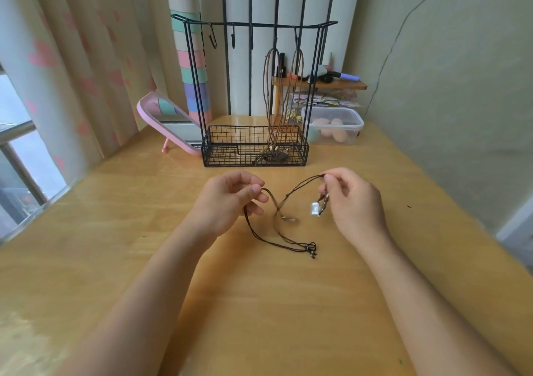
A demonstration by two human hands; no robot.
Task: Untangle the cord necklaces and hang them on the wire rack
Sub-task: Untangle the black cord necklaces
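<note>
A black wire rack [255, 93] stands at the back of the wooden table [259, 289], with a row of hooks on its top bar. Two brown cord necklaces [284, 99] hang from its right-hand hooks, and their pendants lie in the rack's basket. In front of it, dark tangled cords [278, 231] trail on the table, knotted at the near end. My left hand [230, 202] pinches one loop of them. My right hand [352, 202] pinches another loop, from which a silvery pendant [315, 209] dangles. A brown pendant [289, 219] lies between my hands.
A pink-framed mirror [170, 124] leans to the left of the rack. A clear lidded box [336, 129] and a small wooden shelf [320, 84] with odds and ends stand to the right. Curtains hang at the left, and a wall runs along the right.
</note>
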